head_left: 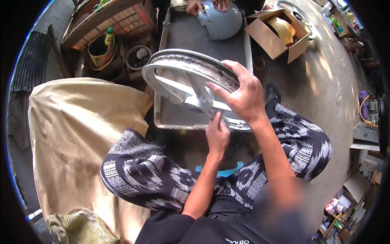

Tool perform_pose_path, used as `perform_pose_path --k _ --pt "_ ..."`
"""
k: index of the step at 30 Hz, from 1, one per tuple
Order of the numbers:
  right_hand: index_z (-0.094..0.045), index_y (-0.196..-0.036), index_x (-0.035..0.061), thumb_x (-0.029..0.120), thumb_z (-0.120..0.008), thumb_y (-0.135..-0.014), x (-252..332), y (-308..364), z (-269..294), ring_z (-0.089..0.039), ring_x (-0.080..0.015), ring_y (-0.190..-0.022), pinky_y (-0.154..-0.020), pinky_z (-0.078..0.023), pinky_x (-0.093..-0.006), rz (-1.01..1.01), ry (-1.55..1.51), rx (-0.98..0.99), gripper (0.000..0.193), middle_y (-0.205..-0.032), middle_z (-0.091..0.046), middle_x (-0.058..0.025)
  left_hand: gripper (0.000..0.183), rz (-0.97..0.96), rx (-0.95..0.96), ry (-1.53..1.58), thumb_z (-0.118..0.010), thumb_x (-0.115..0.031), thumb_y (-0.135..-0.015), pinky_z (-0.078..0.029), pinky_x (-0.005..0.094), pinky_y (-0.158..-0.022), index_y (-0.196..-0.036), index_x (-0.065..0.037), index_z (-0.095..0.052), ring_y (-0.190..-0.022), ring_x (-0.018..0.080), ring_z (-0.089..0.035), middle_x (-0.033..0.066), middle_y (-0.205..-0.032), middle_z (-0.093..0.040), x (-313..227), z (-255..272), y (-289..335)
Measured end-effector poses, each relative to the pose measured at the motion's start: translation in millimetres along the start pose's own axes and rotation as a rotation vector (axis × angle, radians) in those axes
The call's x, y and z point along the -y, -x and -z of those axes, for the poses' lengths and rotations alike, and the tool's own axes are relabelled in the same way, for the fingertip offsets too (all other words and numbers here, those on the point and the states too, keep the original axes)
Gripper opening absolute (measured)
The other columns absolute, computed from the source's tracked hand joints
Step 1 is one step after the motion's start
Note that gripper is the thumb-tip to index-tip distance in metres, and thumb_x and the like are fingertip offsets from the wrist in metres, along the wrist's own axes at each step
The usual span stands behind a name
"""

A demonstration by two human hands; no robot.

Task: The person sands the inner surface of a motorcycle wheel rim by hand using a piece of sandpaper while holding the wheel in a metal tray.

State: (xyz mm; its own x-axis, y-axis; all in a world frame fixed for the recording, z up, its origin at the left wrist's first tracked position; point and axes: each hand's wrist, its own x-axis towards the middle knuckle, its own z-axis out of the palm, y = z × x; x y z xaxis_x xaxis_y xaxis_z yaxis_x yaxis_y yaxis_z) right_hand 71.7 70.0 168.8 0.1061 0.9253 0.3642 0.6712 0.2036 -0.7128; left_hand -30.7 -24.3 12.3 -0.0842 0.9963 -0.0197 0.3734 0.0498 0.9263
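A silver spoked motorcycle wheel rim [190, 55] is held tilted above a shallow tray [158, 118]. My right hand [245, 95] grips its right side, thumb stretched over the inside and fingers around the outer edge. Under it, my left hand [218, 136] is closed in a pinch against a spoke near the hub [194, 104]. Something small and dark shows at its fingertips, too small to name. Dark grime marks the rim's channel.
Across the tray, another person's hands [195, 6] hold a grey-blue helmet [221, 22]. A cardboard box [266, 36] with a yellow item stands at far right, another wheel [306, 20] behind it. Buckets [101, 61] and a crate [122, 32] stand far left; a tan cloth [81, 134] lies left.
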Motion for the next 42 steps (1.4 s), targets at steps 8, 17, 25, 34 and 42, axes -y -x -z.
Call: perform_pose_path --k 8,17,25,34,42 --pt "-0.068 -0.117 0.0028 0.047 -0.085 -0.081 -3 -2 -2 -0.075 -0.035 -0.092 -0.081 -0.059 -0.0429 0.002 -0.03 -0.015 0.059 -0.105 -0.074 -0.0156 0.036 -0.053 -0.022 0.001 -0.052 0.0 -0.098 -0.053 0.0446 -0.1 -0.13 0.006 -0.066 -0.116 0.0413 -0.07 0.0281 -0.123 -0.071 -4 -4 4" --pt "-0.068 -0.117 0.0035 0.047 -0.085 -0.08 -8 0 1 -0.075 -0.0339 -0.092 -0.081 -0.059 -0.043 -0.03 -0.025 -0.021 0.06 -0.105 -0.074 -0.0149 0.043 -0.044 0.069 0.049 -0.05 0.004 -0.093 -0.053 0.0477 -0.098 -0.133 0.002 -0.067 -0.116 0.0446 -0.068 0.0277 -0.125 -0.07 -18 -4 7" --pt "-0.068 -0.117 0.0044 0.049 -0.085 -0.08 -5 0 0 -0.075 -0.0344 -0.092 -0.08 -0.059 -0.0437 0.001 -0.022 -0.03 0.06 -0.104 -0.074 -0.0146 0.043 -0.043 0.077 -0.009 -0.052 0.003 -0.094 -0.052 0.0455 -0.101 -0.134 0.002 -0.065 -0.122 0.0448 -0.065 0.0288 -0.128 -0.069 -21 -2 9" --pt "-0.068 -0.117 0.0051 0.05 -0.085 -0.079 -7 0 1 -0.075 -0.0344 -0.091 -0.08 -0.059 -0.0446 -0.017 -0.021 -0.022 0.061 -0.103 -0.074 -0.0142 0.044 -0.046 0.007 -0.082 -0.054 0.001 -0.094 -0.053 0.0481 -0.099 -0.137 0.001 -0.064 -0.117 0.0458 -0.067 0.0303 -0.127 -0.068 -2 -5 4" --pt "-0.068 -0.118 0.005 0.05 -0.085 -0.079 -6 0 1 -0.075 -0.035 -0.092 -0.081 -0.059 -0.045 -0.018 0.0 -0.022 0.062 -0.105 -0.074 -0.0145 0.043 -0.001 -0.042 -0.111 -0.059 -0.002 -0.094 -0.054 0.0486 -0.095 -0.137 -0.002 -0.065 -0.115 0.0443 -0.067 0.0278 -0.125 -0.069 7 -10 0"
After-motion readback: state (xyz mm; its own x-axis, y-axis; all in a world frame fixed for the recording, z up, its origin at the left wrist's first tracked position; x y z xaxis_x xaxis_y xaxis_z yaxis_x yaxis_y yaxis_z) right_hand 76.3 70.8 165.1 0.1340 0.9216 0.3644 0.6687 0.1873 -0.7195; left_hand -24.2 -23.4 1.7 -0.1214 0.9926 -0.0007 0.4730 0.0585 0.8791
